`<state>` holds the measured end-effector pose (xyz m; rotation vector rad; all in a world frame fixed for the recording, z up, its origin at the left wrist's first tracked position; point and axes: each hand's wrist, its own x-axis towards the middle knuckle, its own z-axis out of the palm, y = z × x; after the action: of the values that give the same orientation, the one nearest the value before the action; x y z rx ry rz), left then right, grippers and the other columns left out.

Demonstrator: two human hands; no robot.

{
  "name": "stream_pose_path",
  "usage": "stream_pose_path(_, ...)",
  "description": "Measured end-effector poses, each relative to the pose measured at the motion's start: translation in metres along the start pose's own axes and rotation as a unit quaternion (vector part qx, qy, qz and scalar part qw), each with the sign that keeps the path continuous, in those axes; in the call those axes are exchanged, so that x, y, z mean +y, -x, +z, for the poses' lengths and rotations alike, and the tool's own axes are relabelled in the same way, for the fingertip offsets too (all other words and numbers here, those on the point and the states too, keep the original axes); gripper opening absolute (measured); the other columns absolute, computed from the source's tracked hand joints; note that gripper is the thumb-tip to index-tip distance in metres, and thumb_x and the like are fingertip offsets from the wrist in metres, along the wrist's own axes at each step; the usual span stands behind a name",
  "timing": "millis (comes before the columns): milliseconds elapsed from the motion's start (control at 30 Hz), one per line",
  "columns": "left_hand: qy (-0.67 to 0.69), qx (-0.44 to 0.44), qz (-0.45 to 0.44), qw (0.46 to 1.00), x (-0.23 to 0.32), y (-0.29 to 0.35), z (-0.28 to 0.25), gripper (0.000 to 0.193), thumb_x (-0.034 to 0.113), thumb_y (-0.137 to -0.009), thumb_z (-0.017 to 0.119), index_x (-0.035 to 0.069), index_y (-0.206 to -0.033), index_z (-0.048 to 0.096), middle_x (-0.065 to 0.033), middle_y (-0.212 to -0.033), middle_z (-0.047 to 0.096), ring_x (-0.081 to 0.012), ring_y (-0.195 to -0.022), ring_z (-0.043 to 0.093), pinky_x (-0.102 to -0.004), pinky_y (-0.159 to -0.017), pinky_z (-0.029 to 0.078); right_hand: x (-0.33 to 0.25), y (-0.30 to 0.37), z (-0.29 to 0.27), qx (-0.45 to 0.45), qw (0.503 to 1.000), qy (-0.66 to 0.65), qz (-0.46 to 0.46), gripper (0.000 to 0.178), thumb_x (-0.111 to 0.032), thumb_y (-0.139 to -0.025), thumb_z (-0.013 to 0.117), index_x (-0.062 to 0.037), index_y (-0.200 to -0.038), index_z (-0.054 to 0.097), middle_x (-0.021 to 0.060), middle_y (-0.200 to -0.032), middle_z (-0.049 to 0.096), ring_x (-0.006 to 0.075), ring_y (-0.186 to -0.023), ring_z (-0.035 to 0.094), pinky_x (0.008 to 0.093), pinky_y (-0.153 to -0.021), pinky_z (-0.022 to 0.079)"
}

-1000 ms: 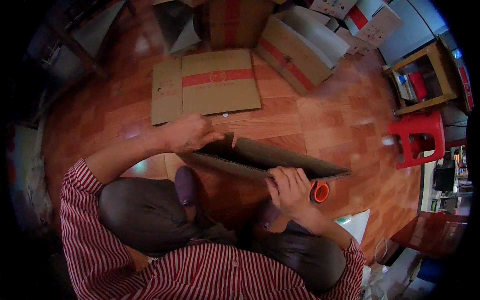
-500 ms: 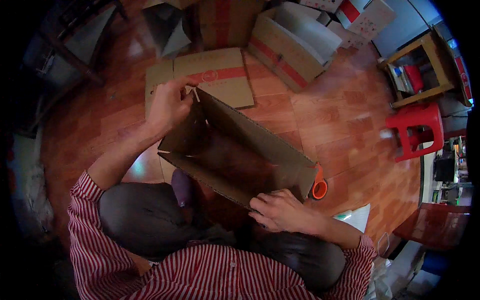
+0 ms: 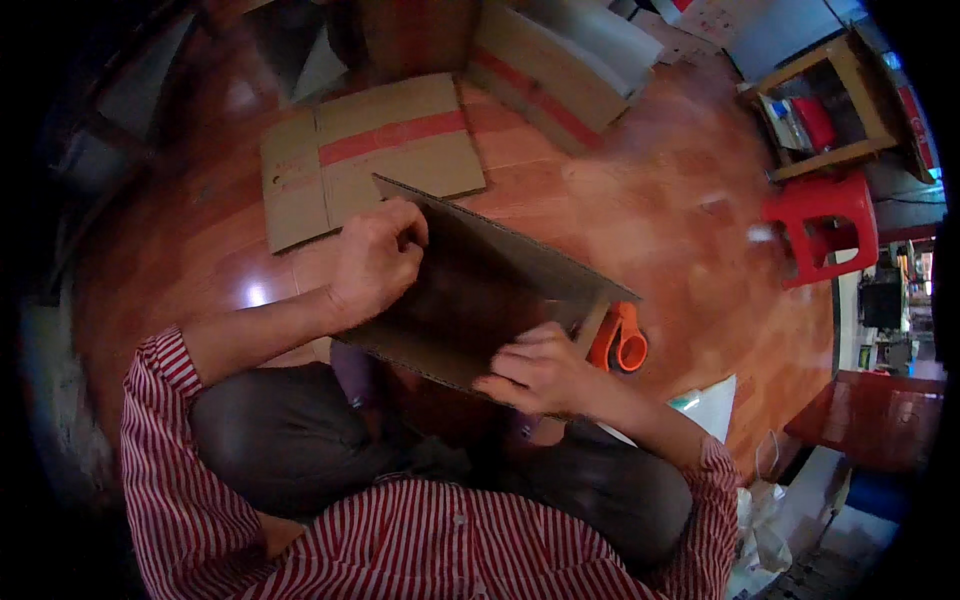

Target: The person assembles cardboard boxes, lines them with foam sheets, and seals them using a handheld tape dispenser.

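An open cardboard box (image 3: pixel 510 240) stands in front of my bent knees, its far wall raised and its inside dark. My left hand (image 3: pixel 380 255) is closed at the box's left end, fingers curled in over that end, which it mostly hides. At the near right part, my right hand (image 3: pixel 540 370) grips the near side, its bent fingers reaching inside over the edge. An orange tape dispenser (image 3: pixel 625 345) is on the floor just beyond the box's right end.
A flattened carton (image 3: pixel 400 140) with a red stripe lies on the wooden floor ahead. Behind it is an open carton (image 3: pixel 550 85). At the right are a red plastic stool (image 3: pixel 825 230) and a wooden stand (image 3: pixel 830 110). A white sheet (image 3: pixel 705 405) lies near my right forearm.
My left hand has moved from the far left corner inward and down at the left end, which has folded inward. My right hand has shifted slightly upward. The whole view has shifted somewhat.
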<state>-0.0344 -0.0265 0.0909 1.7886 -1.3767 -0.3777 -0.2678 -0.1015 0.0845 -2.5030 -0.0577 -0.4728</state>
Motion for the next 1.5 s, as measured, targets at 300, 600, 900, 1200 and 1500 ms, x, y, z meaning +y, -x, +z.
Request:
stream_pose_path(300, -0.006, -0.27, -0.016, 0.963, -0.036, -0.009, 0.017, 0.017, 0.006, -0.069, 0.06, 0.005, -0.086, 0.065, -0.0118, -0.086, 0.063, -0.0245, -0.077, 0.061, -0.0346, -0.07, 0.047, 0.034, 0.013, 0.048, 0.166, 0.974, 0.107, 0.113, 0.023, -0.024, -0.075, 0.069, -0.0079, -0.065, 0.055, 0.0058, -0.061, 0.055, 0.0205, -0.055, 0.058, 0.0312, -0.051, 0.046)
stream_pose_path(600, 0.142, -0.226, -0.103, 0.958, -0.064, -0.002, 0.016, 0.021, 0.009, -0.074, 0.063, 0.001, -0.093, 0.063, -0.0087, -0.084, 0.065, -0.0174, -0.081, 0.061, -0.0302, -0.072, 0.048, -0.019, 0.017, -0.052, -0.224, 0.911, -0.097, 0.333, 0.055, -0.049, -0.076, 0.064, -0.0092, -0.113, 0.052, 0.0116, -0.115, 0.056, 0.0321, -0.107, 0.053, 0.0463, -0.088, 0.042)
stream_pose_path(900, 0.282, -0.208, -0.207, 0.913, -0.043, 0.003, 0.003, 0.024, 0.012, -0.082, 0.061, -0.004, -0.101, 0.061, -0.0089, -0.096, 0.064, -0.0141, -0.091, 0.059, -0.0267, -0.082, 0.046, -0.002, 0.023, -0.05, -0.32, 0.894, -0.07, 0.305, 0.041, -0.04, -0.083, 0.055, -0.0012, -0.095, 0.065, 0.018, -0.088, 0.06, 0.0289, -0.101, 0.054, 0.0428, -0.089, 0.038)
stream_pose_path(1200, 0.427, -0.004, -0.237, 0.873, -0.09, 0.026, -0.011, 0.043, 0.02, -0.085, 0.059, -0.001, -0.121, 0.048, -0.0109, -0.118, 0.054, -0.0202, -0.11, 0.052, -0.0315, -0.094, 0.04, 0.059, 0.019, -0.036, -0.239, 0.939, 0.027, 0.247, 0.049, -0.044, -0.066, 0.072, -0.0039, -0.09, 0.06, 0.011, -0.091, 0.056, 0.025, -0.1, 0.049, 0.0368, -0.094, 0.03)
stream_pose_path(1500, 0.352, -0.083, -0.227, 0.904, -0.085, 0.041, 0.011, 0.081, 0.016, -0.069, 0.071, 0.005, -0.138, 0.03, -0.01, -0.129, 0.044, -0.0245, -0.123, 0.037, -0.0343, -0.102, 0.029, 0.055, 0.023, -0.025, -0.087, 0.972, 0.191, 0.107, 0.066, -0.045, -0.068, 0.069, -0.0089, -0.12, 0.05, 0.0093, -0.114, 0.05, 0.0285, -0.107, 0.046, 0.0457, -0.097, 0.028)
